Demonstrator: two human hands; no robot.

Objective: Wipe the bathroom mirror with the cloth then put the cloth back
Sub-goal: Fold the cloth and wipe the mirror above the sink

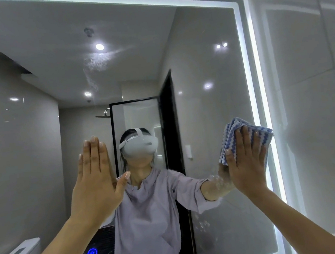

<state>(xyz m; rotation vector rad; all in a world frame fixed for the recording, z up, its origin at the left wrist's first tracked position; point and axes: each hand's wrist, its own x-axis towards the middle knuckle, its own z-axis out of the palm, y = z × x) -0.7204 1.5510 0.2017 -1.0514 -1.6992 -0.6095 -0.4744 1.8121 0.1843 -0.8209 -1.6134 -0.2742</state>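
Mirror (207,63), lit strip along top and right edges; smears and droplets on glass. Left hand (96,181) flat on the glass left of centre, fingers (94,154) straight and together. Right hand (247,159) presses folded blue-and-white cloth (229,134) against mirror's right edge, fingers straight, slightly spread.

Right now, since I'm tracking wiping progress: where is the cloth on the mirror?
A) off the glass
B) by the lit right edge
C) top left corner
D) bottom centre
B: the right hand presses the blue-striped cloth flat on the mirror beside its lit right edge.
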